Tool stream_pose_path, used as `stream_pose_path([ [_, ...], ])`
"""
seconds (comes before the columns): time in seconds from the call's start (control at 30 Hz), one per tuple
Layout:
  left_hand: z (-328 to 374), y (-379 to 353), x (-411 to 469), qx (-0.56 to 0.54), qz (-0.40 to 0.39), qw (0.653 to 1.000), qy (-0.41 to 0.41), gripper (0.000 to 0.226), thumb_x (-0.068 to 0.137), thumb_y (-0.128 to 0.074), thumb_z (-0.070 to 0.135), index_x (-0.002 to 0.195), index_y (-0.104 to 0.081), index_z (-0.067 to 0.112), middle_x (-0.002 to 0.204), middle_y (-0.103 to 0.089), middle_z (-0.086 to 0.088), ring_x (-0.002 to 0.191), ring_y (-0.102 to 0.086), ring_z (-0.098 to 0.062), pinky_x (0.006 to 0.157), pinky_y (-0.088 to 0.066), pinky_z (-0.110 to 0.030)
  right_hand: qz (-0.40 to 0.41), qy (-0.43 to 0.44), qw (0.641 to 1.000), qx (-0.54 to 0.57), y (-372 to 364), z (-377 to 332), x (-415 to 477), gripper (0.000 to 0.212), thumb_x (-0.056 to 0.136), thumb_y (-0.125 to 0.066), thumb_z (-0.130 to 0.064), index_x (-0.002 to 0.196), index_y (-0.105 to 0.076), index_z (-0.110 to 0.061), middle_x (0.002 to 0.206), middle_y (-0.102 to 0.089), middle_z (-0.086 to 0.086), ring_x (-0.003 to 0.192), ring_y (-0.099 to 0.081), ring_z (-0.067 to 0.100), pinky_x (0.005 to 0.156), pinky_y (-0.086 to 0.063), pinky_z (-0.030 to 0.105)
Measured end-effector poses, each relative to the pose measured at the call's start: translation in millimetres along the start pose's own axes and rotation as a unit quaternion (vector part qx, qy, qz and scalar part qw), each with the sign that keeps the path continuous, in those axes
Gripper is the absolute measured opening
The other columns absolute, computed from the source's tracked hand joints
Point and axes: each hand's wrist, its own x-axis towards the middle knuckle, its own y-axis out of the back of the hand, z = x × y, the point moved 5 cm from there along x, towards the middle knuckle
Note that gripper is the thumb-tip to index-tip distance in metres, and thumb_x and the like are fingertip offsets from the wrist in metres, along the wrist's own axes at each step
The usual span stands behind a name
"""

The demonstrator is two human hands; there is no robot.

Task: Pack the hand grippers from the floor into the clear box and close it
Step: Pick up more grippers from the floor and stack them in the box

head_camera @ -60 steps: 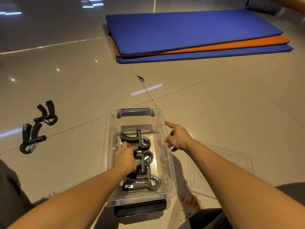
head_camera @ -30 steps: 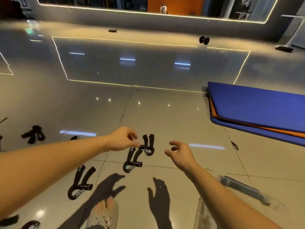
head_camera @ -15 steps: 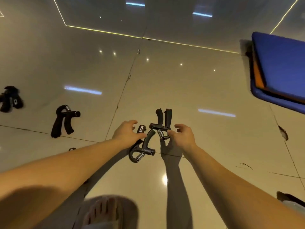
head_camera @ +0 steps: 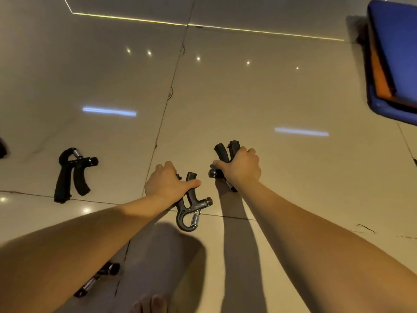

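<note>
Two black hand grippers lie on the glossy tiled floor in front of me. My left hand (head_camera: 168, 185) grips the handles of the nearer hand gripper (head_camera: 191, 207), whose spring end points toward me. My right hand (head_camera: 241, 169) grips the farther hand gripper (head_camera: 223, 152), its handle tips sticking out past my fingers. A third hand gripper (head_camera: 72, 173) lies loose on the floor at the left. Part of another hand gripper (head_camera: 99, 279) shows under my left forearm. The clear box is out of view.
Blue and orange exercise mats (head_camera: 392, 59) are stacked at the upper right. My bent leg (head_camera: 162, 263) and toes (head_camera: 151, 303) fill the bottom centre. A dark object (head_camera: 2, 147) sits at the far left edge. Tile seams cross the floor (head_camera: 270, 98).
The view swung from the box to the floor at the left. Both hands reached forward and closed round the two nearest hand grippers, which they were only touching half a second ago.
</note>
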Motion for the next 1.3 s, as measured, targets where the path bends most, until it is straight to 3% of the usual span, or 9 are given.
stream_pose_path([
  [0.07, -9, 8, 6, 0.058, -0.011, 0.998, 0.01, 0.08, 0.06, -0.058, 0.093, 0.08, -0.054, 0.015, 0.082, -0.063, -0.001, 0.069, -0.058, -0.019, 0.055, -0.037, -0.031, 0.013, 0.01, 0.999, -0.044, -2, -3, -2, 0.071, 0.079, -0.075, -0.053, 0.13, -0.049, -0.012, 0.126, -0.048, 0.01, 0.119, -0.048, 0.031, 0.083, -0.046, 0.044],
  [0.13, -15, 18, 8, 0.056, 0.026, 0.996, -0.058, 0.081, 0.058, -0.055, 0.096, 0.088, -0.058, 0.02, 0.085, -0.063, 0.006, 0.074, -0.059, -0.015, 0.06, -0.042, -0.032, 0.008, 0.018, 0.998, -0.06, -4, 0, -2, 0.061, 0.084, -0.072, -0.041, 0.132, -0.048, -0.013, 0.128, -0.048, 0.011, 0.118, -0.048, 0.032, 0.082, -0.046, 0.043],
  [0.2, -13, 22, 4, 0.009, 0.028, 0.976, -0.216, 0.09, 0.055, -0.061, 0.095, 0.113, -0.06, 0.026, 0.109, -0.062, 0.012, 0.098, -0.059, -0.012, 0.081, -0.049, -0.037, -0.001, 0.034, 0.998, -0.061, -3, 6, -3, 0.057, 0.085, -0.071, -0.035, 0.133, -0.05, -0.016, 0.126, -0.049, 0.01, 0.116, -0.049, 0.032, 0.081, -0.046, 0.042],
  [0.27, -13, 15, -7, 0.025, -0.056, 0.939, -0.339, 0.106, 0.052, -0.065, 0.094, 0.137, -0.055, 0.031, 0.138, -0.056, 0.01, 0.127, -0.05, -0.015, 0.106, -0.041, -0.042, -0.008, 0.052, 0.997, -0.051, -2, 13, -4, 0.056, 0.083, -0.072, -0.033, 0.134, -0.053, -0.018, 0.123, -0.05, 0.01, 0.114, -0.05, 0.032, 0.083, -0.048, 0.043],
  [0.37, -14, 1, -12, 0.085, -0.124, 0.913, -0.38, 0.111, 0.052, -0.071, 0.086, 0.147, -0.048, 0.034, 0.154, -0.043, 0.006, 0.142, -0.035, -0.017, 0.118, -0.027, -0.04, -0.01, 0.058, 0.998, -0.032, 1, 23, -11, 0.055, 0.082, -0.074, -0.032, 0.132, -0.056, -0.02, 0.12, -0.051, 0.008, 0.11, -0.051, 0.031, 0.084, -0.049, 0.043],
  [0.53, -13, 7, -15, 0.154, -0.151, 0.896, -0.388, 0.106, 0.054, -0.081, 0.071, 0.147, -0.046, 0.036, 0.156, -0.035, 0.006, 0.141, -0.03, -0.017, 0.115, -0.028, -0.036, -0.016, 0.068, 0.998, -0.01, 4, 42, -30, 0.052, 0.079, -0.075, -0.03, 0.129, -0.06, -0.021, 0.112, -0.05, 0.008, 0.099, -0.056, 0.031, 0.082, -0.054, 0.043],
  [0.73, -20, 14, -33, 0.188, -0.099, 0.891, -0.401, 0.076, 0.062, -0.083, 0.061, 0.129, -0.057, 0.037, 0.13, -0.043, 0.004, 0.117, -0.042, -0.017, 0.097, -0.045, -0.034, 0.002, 0.078, 0.996, 0.045, 28, 63, -54, 0.043, 0.079, -0.076, -0.031, 0.119, -0.063, -0.021, 0.105, -0.048, 0.003, 0.077, -0.055, 0.024, 0.067, -0.043, 0.03],
  [0.97, -3, 35, -70, 0.118, -0.045, 0.892, -0.433, 0.062, 0.068, -0.079, 0.061, 0.119, -0.056, 0.036, 0.114, -0.044, 0.013, 0.1, -0.044, -0.006, 0.084, -0.052, -0.03, 0.045, 0.093, 0.992, 0.075, 89, 73, -89, 0.057, 0.074, -0.082, -0.034, 0.126, -0.065, -0.019, 0.111, -0.062, 0.002, 0.092, -0.061, 0.024, 0.078, -0.054, 0.037],
  [1.3, 99, 79, -188, 0.017, 0.041, 0.845, -0.534, 0.058, 0.071, -0.071, 0.066, 0.116, -0.057, 0.032, 0.109, -0.046, 0.016, 0.092, -0.046, -0.003, 0.076, -0.043, -0.015, 0.118, 0.124, 0.984, 0.056, 249, 135, -179, 0.065, 0.077, -0.086, -0.03, 0.135, -0.06, -0.016, 0.11, -0.062, -0.002, 0.089, -0.063, 0.019, 0.078, -0.06, 0.043],
])
